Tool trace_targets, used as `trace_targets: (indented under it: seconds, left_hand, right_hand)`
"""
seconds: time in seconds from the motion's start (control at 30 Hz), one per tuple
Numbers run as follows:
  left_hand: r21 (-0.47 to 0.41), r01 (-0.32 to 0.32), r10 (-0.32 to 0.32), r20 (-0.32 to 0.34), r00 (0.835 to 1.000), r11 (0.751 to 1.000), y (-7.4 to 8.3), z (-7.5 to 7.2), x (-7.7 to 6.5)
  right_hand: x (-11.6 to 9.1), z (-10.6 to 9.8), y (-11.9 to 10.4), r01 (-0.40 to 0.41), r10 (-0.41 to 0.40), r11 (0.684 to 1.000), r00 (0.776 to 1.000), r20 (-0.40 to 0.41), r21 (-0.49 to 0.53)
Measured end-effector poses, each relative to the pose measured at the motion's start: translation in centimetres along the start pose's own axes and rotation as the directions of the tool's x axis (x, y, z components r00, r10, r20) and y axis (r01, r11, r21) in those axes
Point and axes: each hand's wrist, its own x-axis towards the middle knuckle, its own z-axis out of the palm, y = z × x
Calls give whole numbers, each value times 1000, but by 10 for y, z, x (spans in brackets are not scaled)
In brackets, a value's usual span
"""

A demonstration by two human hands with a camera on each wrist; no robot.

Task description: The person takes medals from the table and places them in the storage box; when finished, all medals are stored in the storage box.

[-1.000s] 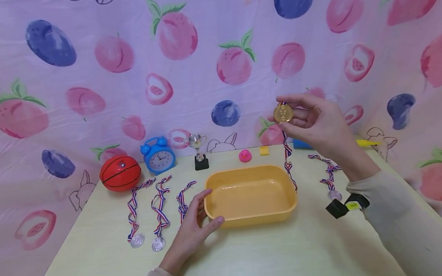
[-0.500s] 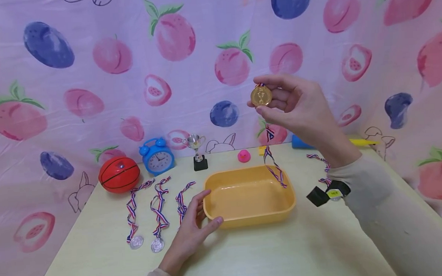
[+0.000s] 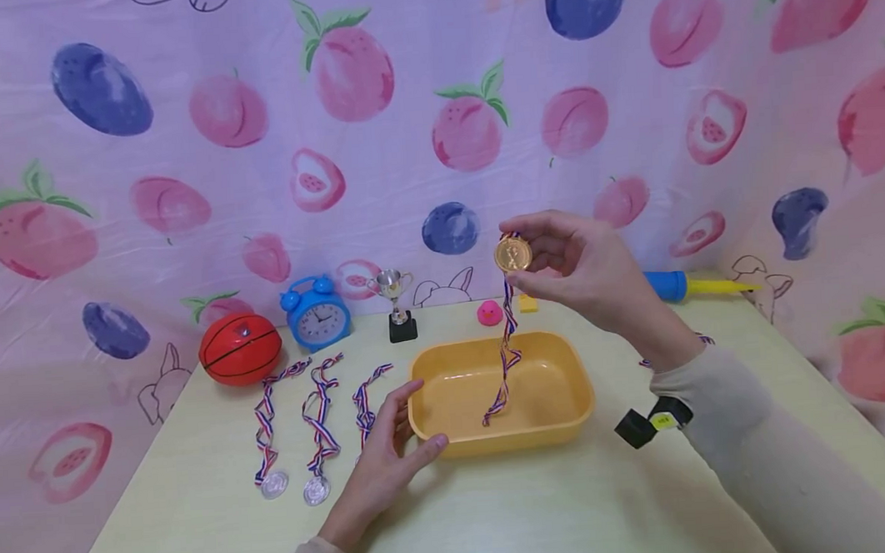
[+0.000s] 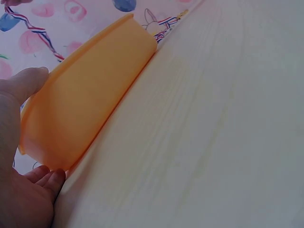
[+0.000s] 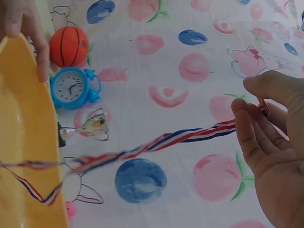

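In the head view my right hand (image 3: 588,269) pinches a gold medal (image 3: 513,255) by its edge, between thumb and forefinger, above the yellow plastic basin (image 3: 511,445). From the medal hangs a red, white and blue ribbon (image 3: 509,340), its lower end down inside the basin's outline. The right wrist view shows this ribbon (image 5: 190,135) twisted and running from the fingers towards the basin. My left hand (image 3: 385,463) holds the basin's left end. In the left wrist view its thumb (image 4: 31,81) lies at the rim and its fingertips (image 4: 56,179) are low against the wall.
Left of the basin lie silver medals (image 3: 316,489) on ribbons; my left hand partly hides one. A red basketball (image 3: 241,349), blue alarm clock (image 3: 320,319), trophy cup (image 3: 396,306), pink duck (image 3: 490,312) and blue-and-yellow tool (image 3: 668,285) line the back.
My right hand has carried the gold medal leftwards, first up, then down, so the ribbon now hangs over the basin instead of at its right side. My left hand stays put.
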Motion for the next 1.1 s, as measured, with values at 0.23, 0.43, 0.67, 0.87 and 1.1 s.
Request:
trace_targets:
  seconds: [0.23,0.43,0.67,0.87,1.1]
  left_hand:
    - [-13,2,-2,2,1000,1000,1,-1,-2]
    - [-24,-13,14,12,1000,1000,1,-1,-3]
    - [-19,-16,16,12,1000,1000,1,-1,-2]
    - [-23,-5,5,8,1000,1000,1,-1,-2]
    - [-22,-4,4,8,1000,1000,1,-1,-2]
  right_hand:
    - [-12,1,21,-22,24,994,1000,20,-104]
    - [-29,2,40,-109,112,990,993,26,-90]
    - [-51,2,63,-218,225,966,974,36,-138]
    - [-68,3,84,-280,290,948,956,46,-153]
    - [-83,9,102,-316,338,913,940,44,-257]
